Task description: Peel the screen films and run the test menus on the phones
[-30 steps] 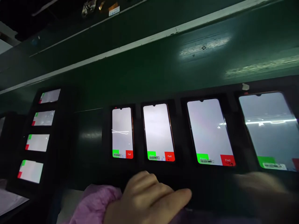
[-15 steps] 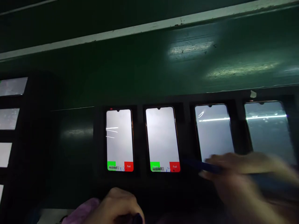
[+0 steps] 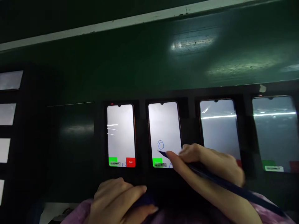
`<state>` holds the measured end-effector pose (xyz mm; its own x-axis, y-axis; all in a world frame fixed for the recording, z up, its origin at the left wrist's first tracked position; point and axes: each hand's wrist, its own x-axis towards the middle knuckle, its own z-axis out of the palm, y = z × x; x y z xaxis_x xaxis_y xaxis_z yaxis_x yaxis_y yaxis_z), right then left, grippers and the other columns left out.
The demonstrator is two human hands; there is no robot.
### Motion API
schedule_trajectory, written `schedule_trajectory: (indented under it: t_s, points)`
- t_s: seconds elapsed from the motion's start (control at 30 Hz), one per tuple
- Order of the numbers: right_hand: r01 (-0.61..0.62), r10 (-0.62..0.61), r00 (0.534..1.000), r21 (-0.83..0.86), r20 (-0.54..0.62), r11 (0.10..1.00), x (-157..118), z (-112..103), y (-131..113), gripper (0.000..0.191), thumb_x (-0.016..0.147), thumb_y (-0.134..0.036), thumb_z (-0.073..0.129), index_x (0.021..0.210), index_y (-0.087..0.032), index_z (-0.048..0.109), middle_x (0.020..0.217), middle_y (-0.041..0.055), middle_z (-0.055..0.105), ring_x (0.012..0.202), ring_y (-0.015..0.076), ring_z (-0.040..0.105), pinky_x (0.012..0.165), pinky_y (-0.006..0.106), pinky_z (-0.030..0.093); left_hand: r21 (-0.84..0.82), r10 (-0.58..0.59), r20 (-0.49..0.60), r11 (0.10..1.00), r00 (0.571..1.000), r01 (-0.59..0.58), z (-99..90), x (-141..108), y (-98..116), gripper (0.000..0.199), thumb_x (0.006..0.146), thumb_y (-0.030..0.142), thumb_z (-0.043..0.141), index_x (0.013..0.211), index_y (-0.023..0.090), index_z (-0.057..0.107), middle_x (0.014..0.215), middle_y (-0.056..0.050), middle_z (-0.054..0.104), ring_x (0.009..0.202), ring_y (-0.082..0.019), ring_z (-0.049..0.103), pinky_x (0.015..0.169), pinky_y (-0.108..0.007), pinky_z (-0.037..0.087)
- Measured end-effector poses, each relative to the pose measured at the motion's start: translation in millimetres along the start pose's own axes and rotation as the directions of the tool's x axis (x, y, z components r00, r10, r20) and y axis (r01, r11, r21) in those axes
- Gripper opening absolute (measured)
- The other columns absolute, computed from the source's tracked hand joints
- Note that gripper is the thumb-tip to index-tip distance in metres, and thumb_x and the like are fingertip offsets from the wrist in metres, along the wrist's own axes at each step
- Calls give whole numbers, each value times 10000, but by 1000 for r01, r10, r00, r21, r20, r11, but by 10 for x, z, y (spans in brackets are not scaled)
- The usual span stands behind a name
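Observation:
My right hand (image 3: 207,168) is closed around a long blue pen (image 3: 163,153), its tip down at the lower part of a lit phone (image 3: 164,124). A blue circle-like mark (image 3: 160,145) shows on that phone's white screen just above the tip. The hand covers the phone's lower right corner. Closed in front of the phones, my left hand (image 3: 119,199) holds a dark blue thing (image 3: 146,200), mostly hidden by the fingers. Nearest above it lies another lit phone (image 3: 121,133) with green and red boxes at the bottom and a small barcode label.
Two dimmer phones, one (image 3: 219,124) partly behind my right hand and one (image 3: 275,130) at the far right, continue the row. Several lit screens (image 3: 7,114) line the left edge. Behind runs a green surface (image 3: 130,65) with a pale strip (image 3: 105,26).
My right hand has moved left with the pen, onto the second phone. A blue circle-like mark now shows on its screen. My left hand has come further into view.

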<state>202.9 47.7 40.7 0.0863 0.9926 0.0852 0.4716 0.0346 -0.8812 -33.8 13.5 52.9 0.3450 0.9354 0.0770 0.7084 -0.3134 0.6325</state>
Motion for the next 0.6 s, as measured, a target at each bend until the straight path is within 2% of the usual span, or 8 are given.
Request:
schedule_trajectory:
  t_s: [0.13, 0.2, 0.3, 0.4, 0.5, 0.53, 0.6]
  points:
    - [-104, 108, 994, 348, 9, 932, -113, -70, -176, 424, 960, -165, 728, 661, -224, 433, 527, -76, 431, 425, 77, 389, 431, 260, 368, 94, 96, -16, 991, 995, -94, 39, 137, 58, 188, 1051, 431, 639, 1076, 254, 699, 787, 91, 766, 671, -67, 735, 706, -208, 579]
    - [-160, 136, 987, 430, 84, 889, -157, -95, -185, 437, 963, -178, 723, 650, -209, 420, 524, -80, 427, 426, 65, 383, 421, 236, 348, 68, 100, -25, 993, 995, -98, 52, 152, 103, 184, 1044, 417, 659, 1067, 240, 703, 782, 97, 759, 664, -49, 723, 710, -206, 563]
    - [-171, 77, 974, 470, 212, 866, -176, -146, -102, 441, 955, -203, 734, 623, -202, 443, 504, -79, 447, 414, 58, 413, 398, 198, 343, 44, 124, -29, 991, 992, -123, 63, 131, 189, 188, 1038, 409, 674, 1048, 226, 714, 773, 104, 752, 649, -35, 709, 699, -210, 550]
    - [-177, 48, 961, 475, 271, 862, -175, -231, -33, 465, 957, -242, 730, 605, -204, 428, 483, -68, 437, 406, 57, 400, 386, 189, 338, 51, 153, -20, 987, 988, -152, 74, 112, 293, 226, 1059, 434, 627, 1019, 231, 717, 758, 108, 741, 641, -43, 708, 674, -237, 549]
    - [-240, 47, 922, 473, 384, 847, -231, -306, -32, 451, 960, -267, 712, 617, -206, 425, 510, -60, 458, 425, 53, 377, 381, 194, 283, 56, 182, 15, 982, 983, -183, 117, 109, 438, 248, 1067, 451, 599, 998, 241, 710, 722, 106, 714, 615, -66, 696, 640, -275, 547]
    - [-238, 32, 915, 474, 402, 848, -268, -317, -33, 442, 963, -268, 708, 627, -205, 426, 524, -60, 465, 436, 52, 380, 388, 195, 276, 56, 200, 23, 978, 980, -201, 144, 105, 497, 236, 1069, 438, 598, 997, 241, 707, 715, 102, 708, 608, -72, 691, 633, -283, 545]
    - [-171, -18, 935, 497, 353, 851, -355, -318, -20, 446, 979, -257, 688, 643, -204, 400, 531, -71, 425, 447, 48, 358, 401, 202, 265, 59, 226, -4, 972, 974, -225, 208, 92, 613, 219, 1079, 394, 584, 978, 235, 695, 693, 90, 689, 587, -83, 671, 628, -288, 541]
